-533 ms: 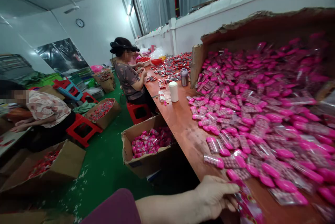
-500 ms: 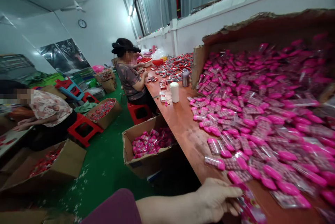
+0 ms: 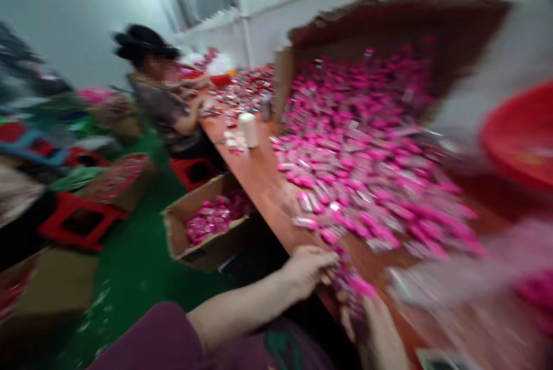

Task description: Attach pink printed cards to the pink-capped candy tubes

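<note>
Big heap of pink packs (image 3: pixel 358 151) across the desk (image 3: pixel 259 185), seemingly most of the work left; only a part-filled box (image 3: pixel 181 231) at left below. Near edge: left hand (image 3: pixel 309 269), grip narrow against packs, hold blurred; right hand (image 3: pixel 380 329) just beside, grip impossible to tell.

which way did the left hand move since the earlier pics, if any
Yes, slightly: the left hand sits a little nearer the white canister along the table edge, though blur hampers this.

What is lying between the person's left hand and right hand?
The head view shows blurred pink packets between the left hand and right hand.
</note>
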### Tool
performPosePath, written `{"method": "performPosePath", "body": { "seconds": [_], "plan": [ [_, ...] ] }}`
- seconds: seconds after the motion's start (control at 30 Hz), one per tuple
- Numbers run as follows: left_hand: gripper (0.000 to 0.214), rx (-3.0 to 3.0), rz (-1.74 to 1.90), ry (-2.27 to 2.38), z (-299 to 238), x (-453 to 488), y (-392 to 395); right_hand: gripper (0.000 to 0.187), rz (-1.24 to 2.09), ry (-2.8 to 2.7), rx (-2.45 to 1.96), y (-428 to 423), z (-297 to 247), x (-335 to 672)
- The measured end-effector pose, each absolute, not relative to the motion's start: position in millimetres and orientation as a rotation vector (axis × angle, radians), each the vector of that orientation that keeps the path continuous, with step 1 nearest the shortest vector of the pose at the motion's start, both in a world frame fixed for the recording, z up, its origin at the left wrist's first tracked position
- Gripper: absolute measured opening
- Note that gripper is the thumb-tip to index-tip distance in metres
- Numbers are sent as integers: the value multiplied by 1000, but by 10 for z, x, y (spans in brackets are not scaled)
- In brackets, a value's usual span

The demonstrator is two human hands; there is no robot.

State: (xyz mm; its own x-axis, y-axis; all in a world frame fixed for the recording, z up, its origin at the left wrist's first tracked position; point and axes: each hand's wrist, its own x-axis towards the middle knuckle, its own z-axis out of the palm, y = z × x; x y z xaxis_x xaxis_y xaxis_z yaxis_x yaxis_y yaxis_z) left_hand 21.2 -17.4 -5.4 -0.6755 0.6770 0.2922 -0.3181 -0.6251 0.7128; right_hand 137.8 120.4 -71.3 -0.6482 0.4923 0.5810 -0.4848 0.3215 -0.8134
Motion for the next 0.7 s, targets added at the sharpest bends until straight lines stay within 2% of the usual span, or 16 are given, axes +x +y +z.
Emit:
{"method": "performPosePath", "body": {
  "seconds": [0.13,0.23,0.33,0.53,0.7],
  "plan": [
    [30,759,2138,858,-243,406,-328,51,1603,-1547,-194,576,-629,1557],
    [24,685,2116,964,-311,231,-155,48,1686,-1681,-108,685,-631,1544],
    [15,645,2115,1037,-356,136,44,54,1687,-1666,-102,826,-685,1592],
    [23,761,2030,979,-368,375,36,66,1590,-1574,-104,776,-758,1794],
    [22,827,2035,908,-268,416,0,62,1547,-1588,-101,769,-689,1800]
  ]
}}
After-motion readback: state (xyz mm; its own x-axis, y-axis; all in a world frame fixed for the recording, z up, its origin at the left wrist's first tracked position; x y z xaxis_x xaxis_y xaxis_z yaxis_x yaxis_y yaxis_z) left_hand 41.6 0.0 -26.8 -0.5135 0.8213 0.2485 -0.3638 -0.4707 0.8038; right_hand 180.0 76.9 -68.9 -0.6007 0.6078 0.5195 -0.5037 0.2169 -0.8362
